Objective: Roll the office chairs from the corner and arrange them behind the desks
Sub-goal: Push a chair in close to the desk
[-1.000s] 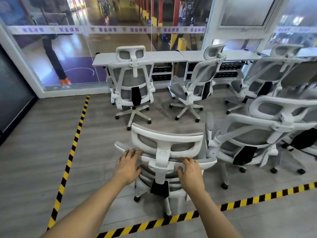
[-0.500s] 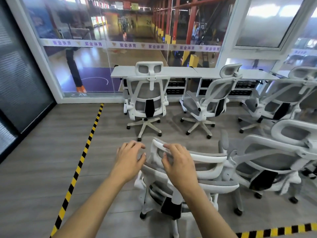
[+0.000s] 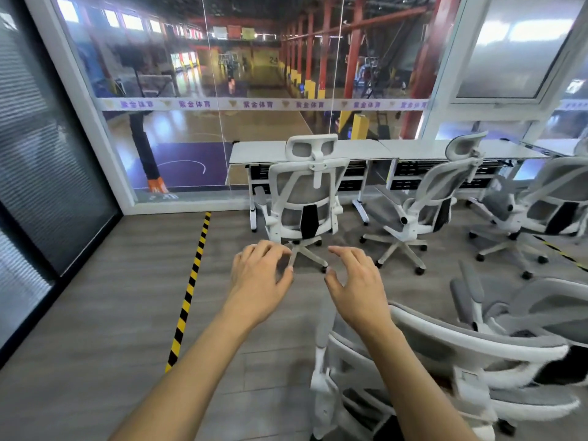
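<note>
Both hands are held out in the air and hold nothing. The left hand point(image 3: 259, 283) has loose, bent fingers. The right hand point(image 3: 358, 288) has its fingers spread a little. The near chair point(image 3: 451, 354) is low on the right, under the right arm. Its back is closest to the person and its wide top runs from left to right. A second chair point(image 3: 307, 194) stands straight up at the left desk point(image 3: 254, 152), facing the window. A third chair point(image 3: 426, 198) is turned sideways by the next desk point(image 3: 423, 148). A striped tape line point(image 3: 189, 289) runs along the floor on the left.
</note>
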Action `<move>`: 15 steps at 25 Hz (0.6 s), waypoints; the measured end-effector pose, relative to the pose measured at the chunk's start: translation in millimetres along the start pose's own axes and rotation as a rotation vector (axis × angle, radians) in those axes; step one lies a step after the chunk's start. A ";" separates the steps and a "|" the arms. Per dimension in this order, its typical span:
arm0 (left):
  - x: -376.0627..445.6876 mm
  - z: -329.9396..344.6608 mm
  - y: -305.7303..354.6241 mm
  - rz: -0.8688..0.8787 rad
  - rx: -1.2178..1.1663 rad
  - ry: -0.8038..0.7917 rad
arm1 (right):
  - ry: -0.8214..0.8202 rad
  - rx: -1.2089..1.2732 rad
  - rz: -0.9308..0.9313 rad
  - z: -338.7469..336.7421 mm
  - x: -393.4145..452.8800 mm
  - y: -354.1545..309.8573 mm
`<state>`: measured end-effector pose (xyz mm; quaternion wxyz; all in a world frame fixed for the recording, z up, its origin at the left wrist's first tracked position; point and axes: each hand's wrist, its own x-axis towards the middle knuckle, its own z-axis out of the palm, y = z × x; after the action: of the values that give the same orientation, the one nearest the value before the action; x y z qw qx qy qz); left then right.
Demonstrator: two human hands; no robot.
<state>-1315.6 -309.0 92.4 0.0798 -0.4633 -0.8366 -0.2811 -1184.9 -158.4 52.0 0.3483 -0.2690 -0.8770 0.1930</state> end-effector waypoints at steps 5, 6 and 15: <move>36.8 -1.3 -53.6 0.001 -0.014 -0.020 | -0.002 0.013 0.053 45.0 41.7 -10.6; 46.5 2.8 -61.7 -0.002 -0.015 -0.025 | -0.002 0.013 0.060 53.9 50.9 -8.1; 203.0 66.4 -133.9 0.032 0.065 -0.067 | 0.001 0.070 0.109 163.4 189.2 49.6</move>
<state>-1530.2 -179.9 64.2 0.0711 -0.4830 -0.8400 -0.2365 -1400.9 -29.7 10.3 0.3468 -0.3042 -0.8536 0.2421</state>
